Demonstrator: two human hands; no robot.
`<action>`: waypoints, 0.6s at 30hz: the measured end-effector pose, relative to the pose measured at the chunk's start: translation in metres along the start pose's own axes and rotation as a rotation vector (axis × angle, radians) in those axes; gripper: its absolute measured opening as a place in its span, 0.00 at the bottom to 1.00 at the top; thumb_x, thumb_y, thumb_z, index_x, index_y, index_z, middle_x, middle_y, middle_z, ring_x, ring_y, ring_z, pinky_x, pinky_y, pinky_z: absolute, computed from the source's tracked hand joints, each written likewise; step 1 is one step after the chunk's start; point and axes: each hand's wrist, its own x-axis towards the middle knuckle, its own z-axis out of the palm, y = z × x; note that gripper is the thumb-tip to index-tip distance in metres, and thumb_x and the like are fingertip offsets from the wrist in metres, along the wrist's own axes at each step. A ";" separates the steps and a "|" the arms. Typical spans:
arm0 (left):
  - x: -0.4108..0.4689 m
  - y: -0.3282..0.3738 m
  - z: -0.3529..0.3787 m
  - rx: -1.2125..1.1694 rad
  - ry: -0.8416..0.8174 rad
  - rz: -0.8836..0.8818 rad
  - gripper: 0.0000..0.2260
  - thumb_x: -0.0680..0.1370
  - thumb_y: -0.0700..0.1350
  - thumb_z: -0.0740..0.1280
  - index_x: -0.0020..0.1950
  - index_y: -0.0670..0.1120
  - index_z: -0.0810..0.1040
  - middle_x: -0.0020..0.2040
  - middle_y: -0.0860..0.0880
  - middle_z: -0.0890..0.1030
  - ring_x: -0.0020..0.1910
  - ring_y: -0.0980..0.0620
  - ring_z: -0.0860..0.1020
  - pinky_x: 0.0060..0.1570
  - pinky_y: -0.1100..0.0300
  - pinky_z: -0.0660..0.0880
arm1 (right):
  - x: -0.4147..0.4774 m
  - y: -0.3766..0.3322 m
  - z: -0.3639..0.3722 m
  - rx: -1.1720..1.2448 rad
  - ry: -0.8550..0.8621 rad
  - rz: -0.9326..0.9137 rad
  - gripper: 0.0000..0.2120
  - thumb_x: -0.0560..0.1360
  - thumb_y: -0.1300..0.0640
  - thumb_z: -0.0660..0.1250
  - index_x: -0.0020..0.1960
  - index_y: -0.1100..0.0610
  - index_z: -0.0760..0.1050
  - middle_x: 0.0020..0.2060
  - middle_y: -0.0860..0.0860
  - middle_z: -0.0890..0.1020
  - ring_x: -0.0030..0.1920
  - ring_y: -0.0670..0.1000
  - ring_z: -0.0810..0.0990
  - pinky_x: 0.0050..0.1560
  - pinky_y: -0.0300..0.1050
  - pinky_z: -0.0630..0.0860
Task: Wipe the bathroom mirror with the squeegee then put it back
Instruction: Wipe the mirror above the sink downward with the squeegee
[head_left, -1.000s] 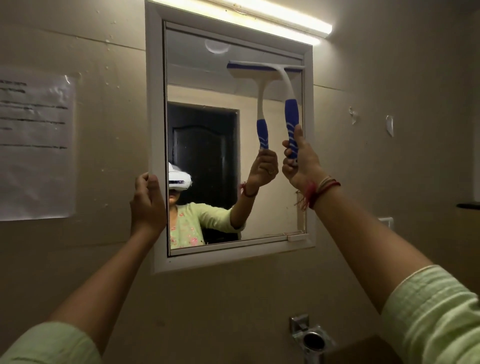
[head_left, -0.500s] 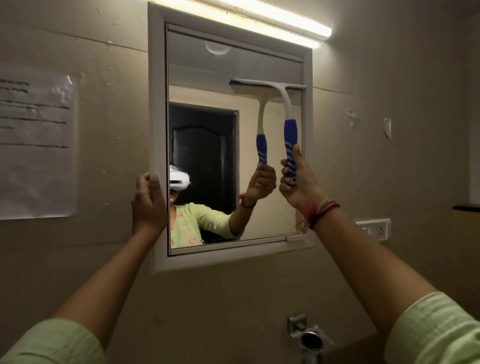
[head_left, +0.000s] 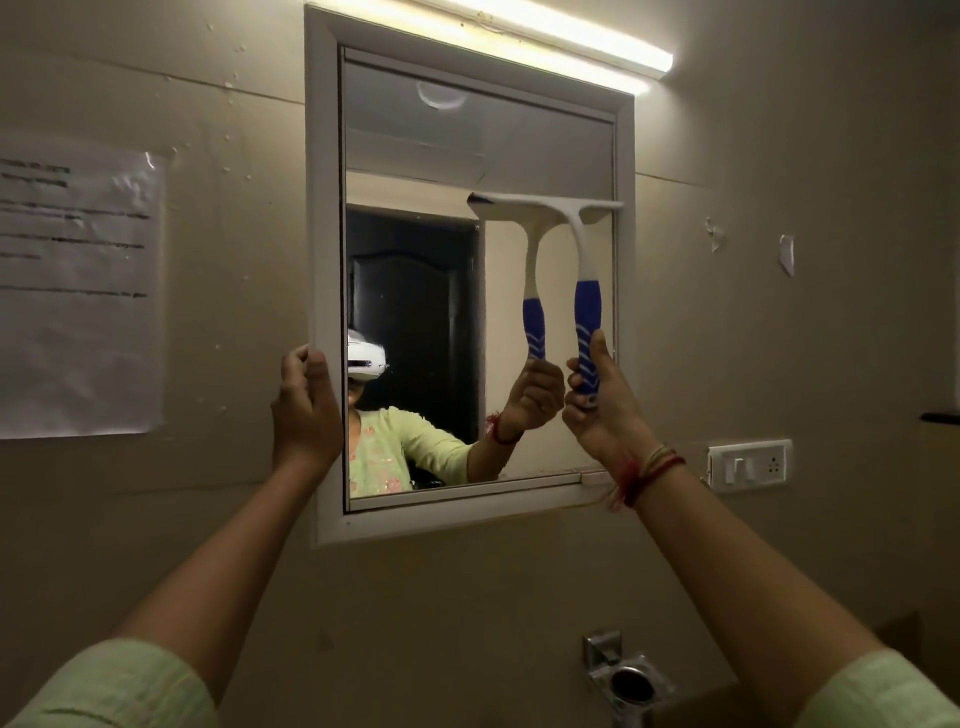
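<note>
Blue-handled squeegee (head_left: 586, 291) gripped by right hand (head_left: 605, 415) fingers (head_left: 573, 382).

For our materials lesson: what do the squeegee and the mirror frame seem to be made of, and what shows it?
The squeegee looks like moulded plastic: smooth white body; its blue grip, in the right hand, seems rubbery, with white chevron stripes. The frame could be white plastic or painted metal, satin with stepped straight edges; cannot tell which.

1 mirror (head_left: 405, 145), 1 squeegee (head_left: 587, 306), 2 hands: left hand (head_left: 306, 410), right hand (head_left: 602, 415). 1 tube light (head_left: 571, 41), 1 paper notice (head_left: 78, 291), 1 switchboard (head_left: 750, 464), 1 metal wall holder (head_left: 628, 680).
</note>
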 end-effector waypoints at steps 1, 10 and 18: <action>0.000 0.000 0.000 0.001 0.001 0.004 0.17 0.81 0.53 0.49 0.56 0.42 0.69 0.41 0.49 0.73 0.38 0.54 0.70 0.34 0.67 0.59 | 0.002 -0.002 0.003 0.025 -0.008 -0.005 0.20 0.78 0.41 0.56 0.41 0.58 0.72 0.20 0.47 0.77 0.18 0.43 0.73 0.18 0.33 0.69; 0.000 0.000 0.000 0.001 0.004 0.012 0.17 0.81 0.52 0.49 0.57 0.41 0.69 0.42 0.49 0.73 0.39 0.53 0.70 0.34 0.67 0.59 | -0.029 0.049 -0.044 0.055 -0.063 0.036 0.25 0.76 0.40 0.58 0.33 0.55 0.81 0.21 0.47 0.75 0.19 0.42 0.71 0.18 0.34 0.68; 0.000 0.002 0.000 0.009 0.006 0.015 0.17 0.81 0.52 0.49 0.55 0.41 0.70 0.41 0.48 0.73 0.36 0.54 0.70 0.34 0.67 0.59 | -0.020 0.043 -0.027 0.065 -0.078 0.003 0.25 0.76 0.40 0.58 0.30 0.53 0.80 0.22 0.47 0.74 0.20 0.42 0.69 0.19 0.33 0.66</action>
